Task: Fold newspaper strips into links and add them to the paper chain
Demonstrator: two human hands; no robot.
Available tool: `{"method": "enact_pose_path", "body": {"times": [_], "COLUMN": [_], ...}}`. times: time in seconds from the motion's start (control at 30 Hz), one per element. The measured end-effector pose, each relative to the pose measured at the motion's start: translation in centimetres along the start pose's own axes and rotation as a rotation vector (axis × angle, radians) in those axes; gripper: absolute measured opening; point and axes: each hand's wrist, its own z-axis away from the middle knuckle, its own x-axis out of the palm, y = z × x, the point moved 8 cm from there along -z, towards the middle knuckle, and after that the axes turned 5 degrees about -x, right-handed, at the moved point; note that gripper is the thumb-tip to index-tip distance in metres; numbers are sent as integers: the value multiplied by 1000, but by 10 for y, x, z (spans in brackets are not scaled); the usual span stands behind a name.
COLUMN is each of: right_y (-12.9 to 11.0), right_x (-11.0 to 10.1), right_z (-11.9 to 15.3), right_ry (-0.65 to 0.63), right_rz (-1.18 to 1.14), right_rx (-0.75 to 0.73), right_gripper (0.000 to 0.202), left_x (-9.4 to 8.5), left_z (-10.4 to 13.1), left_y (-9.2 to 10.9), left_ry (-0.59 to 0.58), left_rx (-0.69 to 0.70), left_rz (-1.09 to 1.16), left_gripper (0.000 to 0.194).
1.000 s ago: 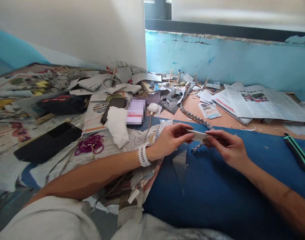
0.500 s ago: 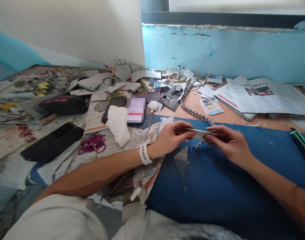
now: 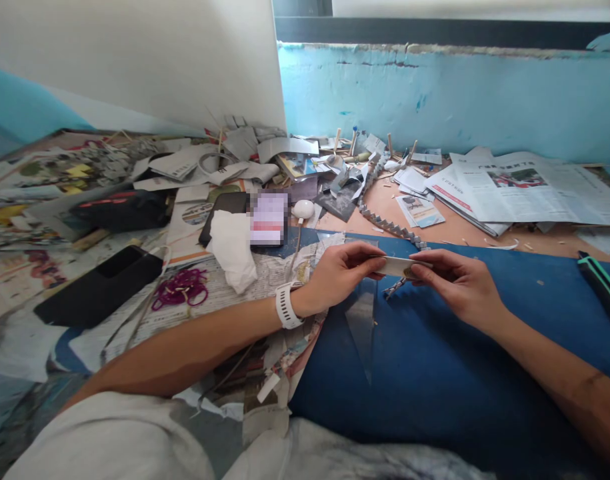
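Between my hands is a small folded paper strip, pale and flat. My left hand pinches its left end between thumb and fingers. At the other end, the thumb and fingers of my right hand are closed on it. A woven zigzag paper chain runs from the back of the table to behind my right fingers, and a short patterned end sticks out below the strip. Beneath my hands lies a clear triangular ruler on the blue mat.
Newspapers lie at the back right, a green and black cutter at the right edge. Left of my hands are a lit phone, white tissue, purple cord and a black power bank. Paper scraps cover the back.
The view has shifted slightly, so everything sits a little further left. Both hands keep their hold on the strip with hardly any movement.
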Motion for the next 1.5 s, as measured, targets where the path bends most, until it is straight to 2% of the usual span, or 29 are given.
{"method": "enact_pose_path", "body": {"times": [0.2, 0.5, 0.6, 0.73, 0.83, 0.93, 1.0, 1.13, 1.23, 1.4, 1.5], "right_y": [-9, -30, -29, -26, -24, -33, -41, -54, -56, -46, -48], "right_x": [-2, 14, 2, -29, -36, -18, -3, 8, 7, -2, 1], "right_z": [1, 11, 7, -4, -7, -3, 5, 13, 14, 12, 15], "right_ry": [-31, -110, -72, 100, 120, -47, -156, -141, -81, 34, 35], "right_rz": [228, 399, 439, 480, 384, 390, 461, 529, 494, 382, 393], "right_rx": [-85, -308, -317, -307, -341, -501, -628, -729, -693, -490, -501], "right_gripper": [22, 16, 17, 12, 29, 48, 43, 36, 28, 16, 14], "left_x": [4, 17, 12, -3, -9, -8, -3, 4, 6, 8, 5], "left_z": [3, 15, 10, 0, -5, -6, -5, -1, 0, 5, 9], "left_y": [5, 12, 18, 23, 19, 10, 4, 4, 10, 29, 34], "left_ry": [-36, -142, -111, -35, -29, -52, -85, -137, -171, -193, -107], "left_rx": [35, 65, 77, 41, -18, -106, -158, -180, -121, 144, 257], "left_rz": [-88, -217, -172, -29, 51, 103, 124, 127, 96, -58, -163], "left_gripper": [24, 20, 20, 25, 28, 32, 34, 32, 29, 32, 18]}}
